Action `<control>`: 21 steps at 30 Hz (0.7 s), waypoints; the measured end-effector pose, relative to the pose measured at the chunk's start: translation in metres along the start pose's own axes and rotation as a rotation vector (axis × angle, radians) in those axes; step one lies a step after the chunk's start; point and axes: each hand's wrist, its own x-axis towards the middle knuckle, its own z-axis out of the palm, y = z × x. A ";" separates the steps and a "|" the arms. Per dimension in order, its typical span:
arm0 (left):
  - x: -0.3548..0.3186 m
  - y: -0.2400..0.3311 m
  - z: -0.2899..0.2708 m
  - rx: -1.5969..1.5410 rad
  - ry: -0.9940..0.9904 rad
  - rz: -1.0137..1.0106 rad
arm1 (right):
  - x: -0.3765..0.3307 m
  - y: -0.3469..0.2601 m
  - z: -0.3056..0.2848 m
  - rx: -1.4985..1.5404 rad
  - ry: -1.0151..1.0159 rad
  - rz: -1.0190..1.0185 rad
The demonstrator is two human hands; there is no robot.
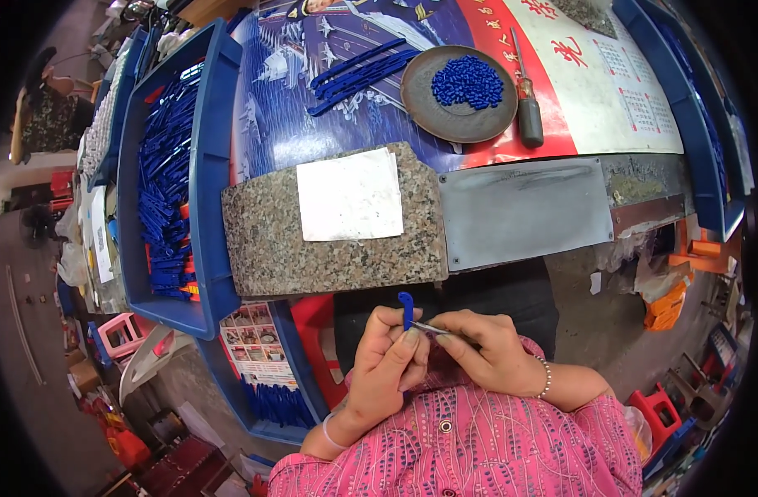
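Blue plastic strip (406,308) stands upright in the left hand (385,364), thumb and fingers curled shut around its lower part so only the rounded top sticks out, near, just below the bench edge. Right hand (488,354) pinches a thin silvery tool (430,329), probably a blade or tweezers, hard to tell at this size; its tip meets the strip at the left fingertips. Held close over the lap, likely to keep both hands steady for fine work. Granite slab (267,240) sits at the near bench edge with a blank white paper sheet (350,197) on top, likely a work pad. Grey metal plate (524,211) lies just right of it. Far centre, a round dark dish (420,103) holds a heap of small blue pieces (468,81), within reach; a screwdriver (526,103) lies just right of it, loose blue strips (358,73) just left. Long blue bin (209,157) on the left is packed with more blue strips. Bench cover is a large printed poster (553,50): blue picture field left, red band with light characters centre, white calendar grids right. A small printed sheet of photo tiles (251,344) hangs below the bin, near left.
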 end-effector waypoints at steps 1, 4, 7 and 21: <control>0.000 0.000 0.000 0.000 0.001 -0.001 | 0.000 0.000 0.001 0.001 0.000 0.001; -0.001 -0.001 0.001 -0.111 -0.021 -0.036 | 0.001 0.001 0.002 0.031 0.021 -0.017; -0.003 -0.002 0.003 0.089 0.009 0.036 | 0.001 0.000 0.000 -0.108 0.085 -0.156; -0.002 0.004 0.009 0.064 0.046 -0.003 | -0.005 -0.018 -0.012 -0.494 0.051 -0.222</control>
